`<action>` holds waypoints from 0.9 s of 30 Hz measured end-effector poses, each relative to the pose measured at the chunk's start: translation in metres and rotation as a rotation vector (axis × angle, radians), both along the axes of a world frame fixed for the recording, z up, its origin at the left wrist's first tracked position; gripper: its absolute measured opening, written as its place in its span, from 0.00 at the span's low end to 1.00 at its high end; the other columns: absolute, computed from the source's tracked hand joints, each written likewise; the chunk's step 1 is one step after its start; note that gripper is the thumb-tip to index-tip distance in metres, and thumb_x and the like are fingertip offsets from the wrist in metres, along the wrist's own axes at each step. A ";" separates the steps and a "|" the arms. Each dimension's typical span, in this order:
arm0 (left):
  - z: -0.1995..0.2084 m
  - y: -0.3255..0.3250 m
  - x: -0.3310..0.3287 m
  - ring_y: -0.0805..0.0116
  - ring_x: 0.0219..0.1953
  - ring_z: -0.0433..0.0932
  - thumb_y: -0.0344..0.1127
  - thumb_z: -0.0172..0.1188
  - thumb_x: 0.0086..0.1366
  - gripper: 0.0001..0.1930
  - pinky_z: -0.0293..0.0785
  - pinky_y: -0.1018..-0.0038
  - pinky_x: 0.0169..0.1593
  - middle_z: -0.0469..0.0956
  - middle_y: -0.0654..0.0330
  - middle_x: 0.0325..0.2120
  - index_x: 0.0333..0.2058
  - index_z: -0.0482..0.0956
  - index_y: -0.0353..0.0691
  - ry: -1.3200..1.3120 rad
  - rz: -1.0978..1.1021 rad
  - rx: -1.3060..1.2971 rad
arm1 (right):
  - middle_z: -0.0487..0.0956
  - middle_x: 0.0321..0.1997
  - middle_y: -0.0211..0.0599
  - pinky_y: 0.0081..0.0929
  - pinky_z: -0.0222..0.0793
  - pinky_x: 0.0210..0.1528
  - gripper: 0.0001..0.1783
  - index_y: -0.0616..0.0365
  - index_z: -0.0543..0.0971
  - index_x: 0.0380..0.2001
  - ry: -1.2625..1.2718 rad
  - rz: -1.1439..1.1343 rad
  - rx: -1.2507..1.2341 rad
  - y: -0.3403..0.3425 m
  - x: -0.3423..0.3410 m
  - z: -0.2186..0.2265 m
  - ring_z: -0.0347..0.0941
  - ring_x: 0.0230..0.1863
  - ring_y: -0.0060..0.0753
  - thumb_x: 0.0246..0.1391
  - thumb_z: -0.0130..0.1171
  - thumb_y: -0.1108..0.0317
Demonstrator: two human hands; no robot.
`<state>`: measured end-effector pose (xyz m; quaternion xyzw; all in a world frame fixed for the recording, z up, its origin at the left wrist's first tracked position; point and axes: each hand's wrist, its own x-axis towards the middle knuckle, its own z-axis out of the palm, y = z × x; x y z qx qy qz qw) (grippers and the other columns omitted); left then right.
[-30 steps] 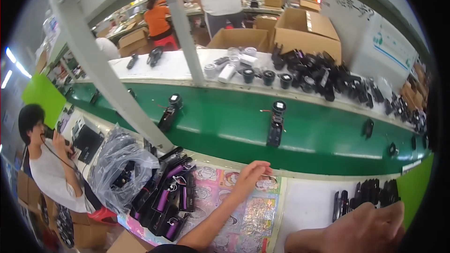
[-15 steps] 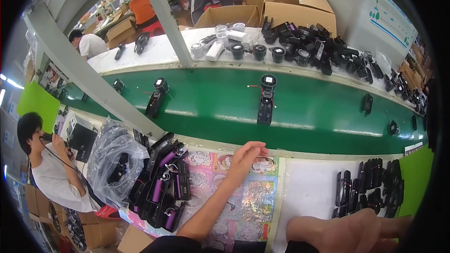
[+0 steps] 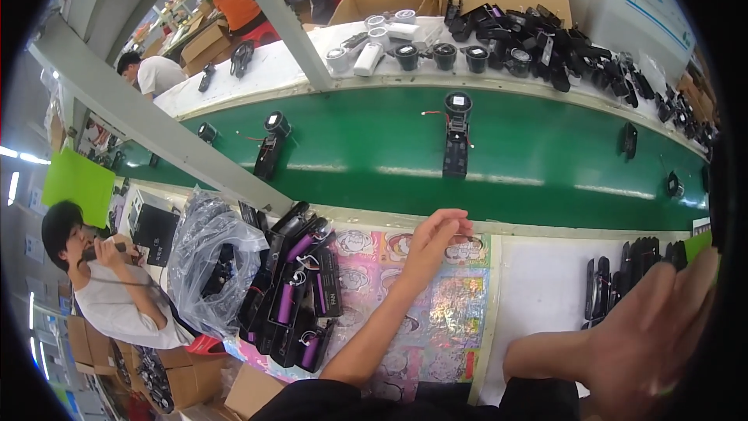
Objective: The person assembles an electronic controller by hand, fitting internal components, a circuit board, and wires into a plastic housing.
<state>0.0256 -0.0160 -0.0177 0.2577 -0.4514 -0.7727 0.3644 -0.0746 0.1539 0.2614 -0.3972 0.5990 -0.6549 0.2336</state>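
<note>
My left hand (image 3: 442, 238) is over the far edge of a colourful printed sheet (image 3: 444, 320), its fingers loosely bent and slightly apart, with nothing visible in them. My right hand (image 3: 635, 335) reaches out at the lower right with fingers stretched, partly covering a row of slim black housings (image 3: 600, 288) on a white work surface (image 3: 538, 288). No object shows in that hand. Left of my left forearm lies a pile of black housings with purple cylindrical cells (image 3: 287, 302) and thin wires.
Beyond the bench runs a green conveyor (image 3: 374, 156) carrying a black round-headed device (image 3: 456, 136) with red wire and similar parts. A grey post (image 3: 179, 144) crosses the left. A plastic bag (image 3: 206, 265) lies near a seated person (image 3: 117, 288). Black parts (image 3: 530, 47) heap on the far shelf.
My right hand has moved up and right, its fingers stretching out over the black housings. My left hand stays at the sheet's far edge. The whole view has shifted slightly.
</note>
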 end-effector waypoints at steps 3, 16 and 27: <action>0.007 0.004 -0.015 0.70 0.41 0.75 0.32 0.46 0.67 0.12 0.71 0.76 0.46 0.74 0.57 0.38 0.46 0.71 0.34 0.014 -0.023 -0.015 | 0.66 0.30 0.23 0.22 0.63 0.38 0.08 0.58 0.69 0.32 0.031 -0.084 -0.050 -0.126 0.049 0.072 0.62 0.31 0.21 0.54 0.47 0.64; 0.011 -0.002 -0.012 0.68 0.39 0.75 0.29 0.45 0.66 0.11 0.72 0.75 0.45 0.75 0.55 0.37 0.44 0.71 0.32 -0.033 0.015 -0.011 | 0.65 0.36 0.29 0.26 0.62 0.43 0.18 0.59 0.68 0.39 0.025 -0.337 -0.245 -0.025 -0.013 -0.042 0.60 0.39 0.29 0.49 0.55 0.59; 0.009 0.004 -0.007 0.67 0.41 0.75 0.30 0.45 0.66 0.12 0.72 0.74 0.45 0.74 0.53 0.38 0.45 0.70 0.31 -0.057 0.012 -0.017 | 0.64 0.41 0.34 0.30 0.61 0.46 0.28 0.60 0.67 0.45 0.100 -0.517 -0.571 0.004 -0.042 -0.102 0.58 0.46 0.35 0.44 0.61 0.55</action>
